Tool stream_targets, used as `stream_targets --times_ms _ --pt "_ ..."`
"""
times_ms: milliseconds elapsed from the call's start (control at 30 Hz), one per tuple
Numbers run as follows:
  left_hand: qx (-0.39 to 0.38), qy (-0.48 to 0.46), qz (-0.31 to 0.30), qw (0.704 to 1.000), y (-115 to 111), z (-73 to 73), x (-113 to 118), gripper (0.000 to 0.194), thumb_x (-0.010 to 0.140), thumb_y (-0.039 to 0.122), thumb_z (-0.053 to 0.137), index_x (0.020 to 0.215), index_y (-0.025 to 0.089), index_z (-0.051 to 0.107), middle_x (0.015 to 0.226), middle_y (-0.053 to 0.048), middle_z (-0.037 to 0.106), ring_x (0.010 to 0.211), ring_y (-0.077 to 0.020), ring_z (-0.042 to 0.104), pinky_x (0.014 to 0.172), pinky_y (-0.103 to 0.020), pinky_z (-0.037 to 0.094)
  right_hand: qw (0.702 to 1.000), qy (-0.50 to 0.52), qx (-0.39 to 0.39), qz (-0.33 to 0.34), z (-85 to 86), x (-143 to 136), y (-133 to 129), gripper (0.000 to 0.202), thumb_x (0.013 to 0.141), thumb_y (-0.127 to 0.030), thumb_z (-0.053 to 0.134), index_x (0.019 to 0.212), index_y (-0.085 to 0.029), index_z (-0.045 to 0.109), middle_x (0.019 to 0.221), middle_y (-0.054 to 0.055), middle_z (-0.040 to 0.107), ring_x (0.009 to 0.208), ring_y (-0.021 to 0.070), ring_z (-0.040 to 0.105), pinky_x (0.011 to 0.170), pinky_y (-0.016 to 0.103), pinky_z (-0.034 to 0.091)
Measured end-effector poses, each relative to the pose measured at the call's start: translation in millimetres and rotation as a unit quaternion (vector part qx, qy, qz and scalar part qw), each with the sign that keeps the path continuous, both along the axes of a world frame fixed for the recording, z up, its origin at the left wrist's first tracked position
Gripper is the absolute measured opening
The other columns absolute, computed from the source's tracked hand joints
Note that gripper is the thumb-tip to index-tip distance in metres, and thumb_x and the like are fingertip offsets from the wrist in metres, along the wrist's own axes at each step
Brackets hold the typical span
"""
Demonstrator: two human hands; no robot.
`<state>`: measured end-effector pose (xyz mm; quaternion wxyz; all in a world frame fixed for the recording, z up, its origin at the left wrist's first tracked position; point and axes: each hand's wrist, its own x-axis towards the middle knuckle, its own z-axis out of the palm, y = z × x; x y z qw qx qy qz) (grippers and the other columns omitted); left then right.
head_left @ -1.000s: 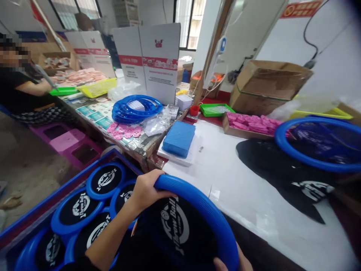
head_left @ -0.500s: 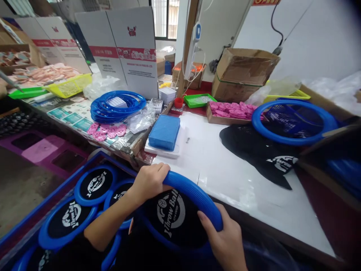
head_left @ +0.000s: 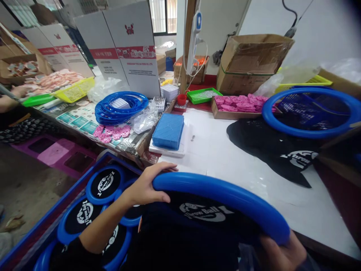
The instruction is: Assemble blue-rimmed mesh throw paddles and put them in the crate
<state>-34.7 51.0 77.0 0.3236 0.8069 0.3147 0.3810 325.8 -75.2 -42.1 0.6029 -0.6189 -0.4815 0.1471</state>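
A disc with a blue ring (head_left: 222, 190) and a black centre printed "Throw Ball" is held tilted before my body. My left hand (head_left: 149, 186) grips the ring at its left end, thumb on the inner side and fingers over the outside. At the ring's right end my right hand (head_left: 282, 250) is wrapped round it, partly blurred. A black printed cloth (head_left: 270, 150) lies on the white table surface (head_left: 214, 154), beside a large blue ring (head_left: 304, 133). Nearer the middle stands a blue block (head_left: 168, 131) on a white slab.
Several finished-looking discs (head_left: 105, 182) fill a bin (head_left: 56, 205) at lower left. Pink pieces (head_left: 242, 103), a green tray (head_left: 203, 95), cardboard boxes (head_left: 251, 56) and blue rings (head_left: 121, 107) stand farther back. Another person's hand (head_left: 19, 91) is at far left.
The held disc has turned and shows more edge-on, its printed face foreshortened. My right hand has moved right and down, away from my left hand. The view has shifted slightly.
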Motion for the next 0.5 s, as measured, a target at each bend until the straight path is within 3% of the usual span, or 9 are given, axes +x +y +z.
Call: stream_targets --times_ms 67,133,233,300,400,500 --pt "-0.044 -0.05 0.079 0.995 -6 -14.3 1 0.071 0.082 0.082 0.066 0.112 0.018 0.072 0.094 -0.006 0.075 0.081 -0.021 0.071 0.075 -0.029 0.056 1.0 0.013 -0.004 -0.009 -10.3 7 -2 0.048 0.08 -0.063 0.078 0.095 -0.018 0.073 0.073 0.006 0.071 0.059 0.0225 0.063 0.053 0.032 0.051" --pt "-0.059 -0.053 0.121 0.989 -12 -23.7 6 0.064 0.085 0.079 0.066 0.093 0.016 0.071 0.075 -0.001 0.069 0.064 -0.0152 0.063 0.062 -0.024 0.05 0.999 -0.023 -0.024 0.029 -7.1 9 2 0.048 0.084 -0.065 0.074 0.094 -0.018 0.073 0.074 0.006 0.071 0.06 0.0227 0.064 0.053 0.031 0.05" --pt "-0.024 -0.027 0.115 0.993 -21 -21.7 15 0.06 0.087 0.075 0.067 0.092 0.016 0.072 0.071 0.0 0.068 0.06 -0.0131 0.062 0.06 -0.022 0.048 0.992 -0.087 -0.033 0.09 22.0 8 10 0.047 0.095 -0.057 0.063 0.12 -0.018 0.073 0.105 0.012 0.076 0.086 0.0285 0.072 0.067 0.034 0.056" --pt "0.023 0.009 0.089 0.996 -27 -13.0 22 0.056 0.089 0.071 0.068 0.097 0.016 0.072 0.075 -0.001 0.071 0.063 -0.0135 0.066 0.063 -0.022 0.049 0.987 -0.113 0.011 0.11 48.4 1 13 0.048 0.099 -0.049 0.058 0.136 -0.019 0.065 0.125 0.014 0.072 0.103 0.0306 0.072 0.08 0.037 0.057" --pt "0.099 0.064 0.037 0.992 -36 -0.4 32 0.056 0.09 0.071 0.067 0.098 0.016 0.071 0.074 -0.001 0.071 0.061 -0.0138 0.066 0.06 -0.023 0.047 0.979 -0.161 0.033 0.119 79.9 -18 14 0.036 0.105 -0.041 0.045 0.114 -0.021 0.074 0.107 0.01 0.074 0.094 0.0267 0.072 0.082 0.038 0.054" --pt "0.142 0.092 0.021 0.985 -41 4.2 39 0.056 0.093 0.071 0.061 0.097 0.016 0.068 0.071 -0.001 0.069 0.058 -0.0135 0.064 0.055 -0.025 0.043 0.983 -0.176 0.009 0.05 91.0 -44 17 0.043 0.107 -0.032 0.039 0.083 -0.021 0.072 0.078 0.006 0.07 0.066 0.0203 0.065 0.063 0.035 0.049"
